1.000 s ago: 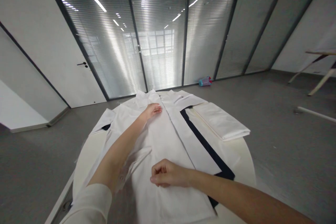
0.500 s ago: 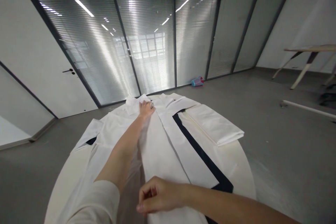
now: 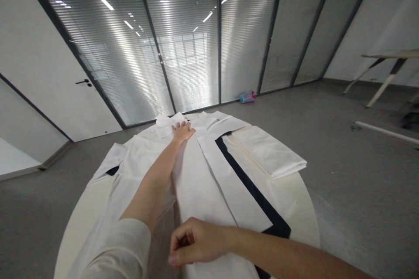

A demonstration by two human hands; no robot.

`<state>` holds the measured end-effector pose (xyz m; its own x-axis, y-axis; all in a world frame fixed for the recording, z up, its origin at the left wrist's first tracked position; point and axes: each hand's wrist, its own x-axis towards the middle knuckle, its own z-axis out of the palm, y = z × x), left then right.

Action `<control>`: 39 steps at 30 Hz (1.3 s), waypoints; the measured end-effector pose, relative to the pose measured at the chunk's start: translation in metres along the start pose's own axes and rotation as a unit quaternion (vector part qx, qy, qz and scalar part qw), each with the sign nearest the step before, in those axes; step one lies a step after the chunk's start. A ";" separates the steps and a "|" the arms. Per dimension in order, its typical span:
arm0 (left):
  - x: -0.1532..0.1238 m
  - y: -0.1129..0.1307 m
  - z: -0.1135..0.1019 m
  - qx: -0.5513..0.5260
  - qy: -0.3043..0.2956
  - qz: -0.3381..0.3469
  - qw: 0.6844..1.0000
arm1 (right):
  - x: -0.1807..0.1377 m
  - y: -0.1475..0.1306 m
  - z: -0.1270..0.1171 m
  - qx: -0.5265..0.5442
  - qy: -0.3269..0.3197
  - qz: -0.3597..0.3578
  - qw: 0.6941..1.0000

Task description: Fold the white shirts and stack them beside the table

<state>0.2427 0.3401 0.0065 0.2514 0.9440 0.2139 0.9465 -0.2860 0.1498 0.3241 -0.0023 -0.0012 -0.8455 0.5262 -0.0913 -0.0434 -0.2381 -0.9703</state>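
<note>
A white shirt (image 3: 203,183) lies spread, front up, on a round cream table (image 3: 301,200), its collar (image 3: 166,122) at the far side. My left hand (image 3: 182,131) reaches far out and rests flat, fingers stretched, on the shirt just below the collar. Close to me, my right hand (image 3: 193,242) is curled in a pinch on the shirt's front edge near the hem. A black band (image 3: 252,192) shows along the shirt's right side.
A folded white cloth (image 3: 270,150) lies on the table's right part. Grey floor surrounds the table. A glass wall with blinds stands behind, a white door (image 3: 59,74) at the left, a small blue and pink object (image 3: 247,96) on the floor, and trestle legs (image 3: 382,83) at the right.
My left hand slid further up the shirt toward the collar and now lies flat there. My right hand stayed pinched on the near edge of the shirt.
</note>
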 end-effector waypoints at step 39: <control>-0.218 -0.181 -0.111 -0.162 0.049 -0.177 0.970 | -0.020 -0.036 -0.022 -0.602 0.131 -0.123 0.778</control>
<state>-0.0060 0.1683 0.0394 -0.1129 0.9766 0.1829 0.8522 0.0005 0.5232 0.3538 0.0138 0.0302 -0.7457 0.6214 0.2406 0.4777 0.7502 -0.4571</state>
